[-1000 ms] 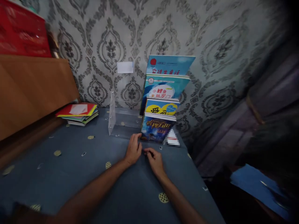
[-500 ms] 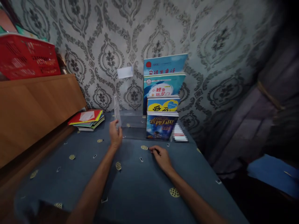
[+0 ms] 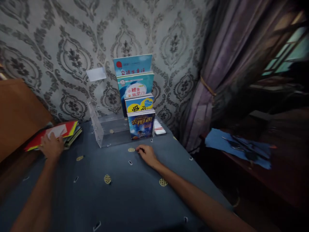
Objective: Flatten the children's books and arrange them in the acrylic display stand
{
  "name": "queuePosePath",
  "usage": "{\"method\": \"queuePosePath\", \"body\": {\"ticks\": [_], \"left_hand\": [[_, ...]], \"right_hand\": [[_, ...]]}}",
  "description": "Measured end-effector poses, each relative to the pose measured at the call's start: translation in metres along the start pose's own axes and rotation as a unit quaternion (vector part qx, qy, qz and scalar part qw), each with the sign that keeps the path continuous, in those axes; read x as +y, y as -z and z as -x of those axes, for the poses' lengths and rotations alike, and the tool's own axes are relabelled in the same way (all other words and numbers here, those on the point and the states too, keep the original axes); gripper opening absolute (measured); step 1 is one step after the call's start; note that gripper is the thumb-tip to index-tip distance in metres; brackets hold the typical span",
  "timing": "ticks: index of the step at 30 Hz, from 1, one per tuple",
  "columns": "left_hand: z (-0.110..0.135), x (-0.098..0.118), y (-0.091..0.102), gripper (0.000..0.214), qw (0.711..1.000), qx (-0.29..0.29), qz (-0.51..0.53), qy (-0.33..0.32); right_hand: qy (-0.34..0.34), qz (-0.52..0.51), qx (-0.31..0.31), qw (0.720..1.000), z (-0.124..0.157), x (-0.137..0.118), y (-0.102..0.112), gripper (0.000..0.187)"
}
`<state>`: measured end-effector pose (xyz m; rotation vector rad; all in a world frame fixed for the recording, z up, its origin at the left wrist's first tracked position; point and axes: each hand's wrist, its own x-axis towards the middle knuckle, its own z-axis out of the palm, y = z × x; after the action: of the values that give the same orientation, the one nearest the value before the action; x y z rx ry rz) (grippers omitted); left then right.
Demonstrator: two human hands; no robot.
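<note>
On the left, my left hand (image 3: 51, 146) lies with fingers spread on a small stack of thin books (image 3: 72, 135), which has a red and yellow one on top. A white slip (image 3: 57, 129) rests on that cover, just beyond the fingertips. My right hand (image 3: 146, 155) is low over the tablecloth with its fingers curled in, and nothing shows in it. It sits just in front of a clear stepped rack (image 3: 98, 130). Upright books fill the rack's right side in rising rows, from a dark blue book (image 3: 142, 125) in front to a tall light blue book (image 3: 132, 62) behind.
A white label (image 3: 96, 74) stands above the rack's left side. Beside the books at right is a blurred-out white card (image 3: 159, 127). A wooden cabinet (image 3: 21, 112) borders the table on the left. To the right hang a tied curtain (image 3: 205, 96) and a blue cloth (image 3: 217, 141) with dark items.
My left hand has left the rack's clear side and moved left onto the book stack. The view has turned right, so everything sits further left. My right hand stays curled before the rack.
</note>
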<state>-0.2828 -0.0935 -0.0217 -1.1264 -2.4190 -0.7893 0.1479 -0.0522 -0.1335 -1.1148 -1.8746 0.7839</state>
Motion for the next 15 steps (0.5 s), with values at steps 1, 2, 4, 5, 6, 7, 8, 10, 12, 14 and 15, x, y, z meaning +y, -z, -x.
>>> {"method": "queuePosePath", "body": {"ticks": [1, 2, 4, 5, 6, 7, 8, 10, 12, 14, 15], "left_hand": [[-0.007, -0.001, -0.001, 0.053, 1.000, -0.014, -0.020, 0.008], [-0.013, -0.002, -0.003, 0.054, 0.998, -0.045, -0.035, 0.014], [-0.025, -0.002, -0.006, 0.051, 0.992, -0.104, -0.058, 0.030], [-0.029, -0.002, -0.007, 0.049, 0.988, -0.132, -0.070, 0.035], [-0.032, -0.002, -0.009, 0.047, 0.984, -0.152, -0.084, 0.036], [-0.034, -0.002, -0.011, 0.045, 0.981, -0.165, -0.099, 0.035], [-0.036, -0.003, -0.012, 0.044, 0.977, -0.176, -0.116, 0.035], [-0.037, -0.002, -0.014, 0.045, 0.973, -0.178, -0.140, 0.035], [-0.037, 0.000, -0.014, 0.044, 0.973, -0.175, -0.147, 0.035], [-0.037, 0.003, -0.011, 0.039, 0.973, -0.175, -0.145, 0.036], [-0.036, 0.005, -0.009, 0.037, 0.973, -0.175, -0.144, 0.034]], "right_hand": [[-0.002, 0.001, 0.001, 1.000, -0.001, 0.000, 0.000, 0.031], [-0.004, 0.001, 0.002, 1.000, -0.001, 0.000, -0.001, 0.031], [-0.006, 0.004, 0.004, 1.000, -0.002, 0.000, -0.001, 0.032], [-0.007, 0.005, 0.004, 1.000, -0.002, 0.000, 0.000, 0.033], [-0.007, 0.007, 0.004, 1.000, -0.002, -0.001, 0.000, 0.033], [-0.007, 0.008, 0.004, 1.000, -0.002, -0.001, 0.000, 0.033], [-0.006, 0.009, 0.004, 1.000, -0.002, -0.002, 0.000, 0.034], [-0.006, 0.010, 0.005, 1.000, -0.001, -0.002, 0.000, 0.034], [-0.006, 0.011, 0.006, 1.000, -0.001, -0.002, 0.001, 0.033], [-0.007, 0.010, 0.006, 1.000, -0.001, -0.002, 0.001, 0.034], [-0.007, 0.010, 0.006, 1.000, -0.001, -0.002, 0.001, 0.034]]}}
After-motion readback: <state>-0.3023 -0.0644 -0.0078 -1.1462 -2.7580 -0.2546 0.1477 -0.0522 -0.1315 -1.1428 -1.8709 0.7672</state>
